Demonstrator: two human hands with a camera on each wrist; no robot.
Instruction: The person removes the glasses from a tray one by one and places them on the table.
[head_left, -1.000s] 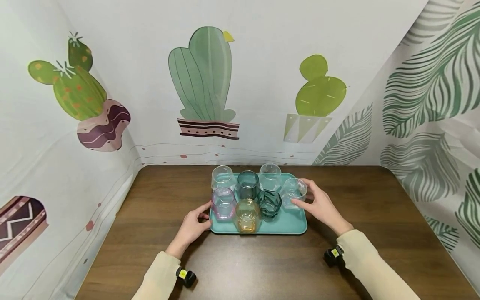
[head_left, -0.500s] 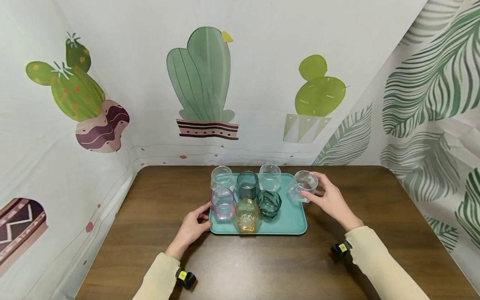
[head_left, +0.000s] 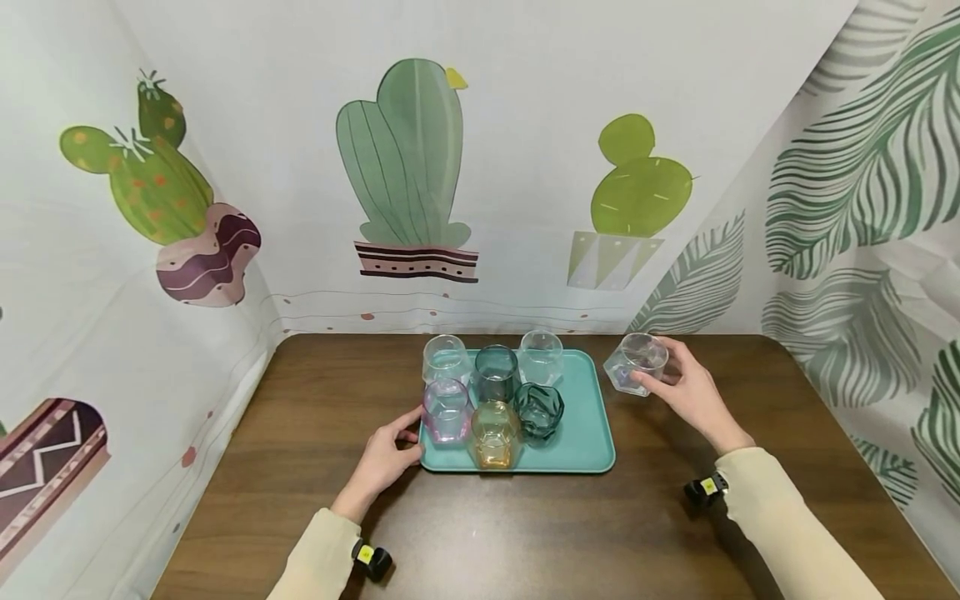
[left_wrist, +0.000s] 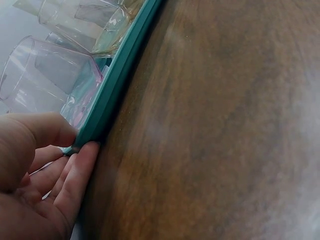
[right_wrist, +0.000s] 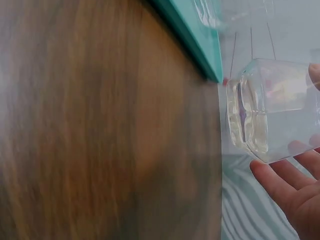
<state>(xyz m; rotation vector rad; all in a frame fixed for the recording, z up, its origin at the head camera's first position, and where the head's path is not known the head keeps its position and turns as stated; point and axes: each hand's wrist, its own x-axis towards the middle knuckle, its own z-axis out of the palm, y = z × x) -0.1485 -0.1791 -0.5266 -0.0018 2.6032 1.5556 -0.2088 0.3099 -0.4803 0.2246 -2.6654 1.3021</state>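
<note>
My right hand (head_left: 693,396) grips a clear drinking glass (head_left: 636,363) to the right of the teal tray (head_left: 588,446). In the right wrist view, the thick faceted base of this glass (right_wrist: 247,117) faces away from the palm and hangs over the table. My left hand (head_left: 384,457) pinches the tray's left edge; the left wrist view has the thumb (left_wrist: 55,129) on the rim and the fingers below. Nearest that hand stands a pink-tinted glass (head_left: 447,412), with an amber glass (head_left: 495,437) beside it.
Also on the tray are a dark green twisted glass (head_left: 539,412), a grey-blue glass (head_left: 496,373) and two clear glasses at the back, one left (head_left: 446,358) and one right (head_left: 541,358). The wooden table (head_left: 480,533) ends at a printed cloth wall (head_left: 525,167).
My right hand has lifted the clear glass off the tray's right side and carried it rightward, past the rim. My left hand keeps its hold on the tray.
</note>
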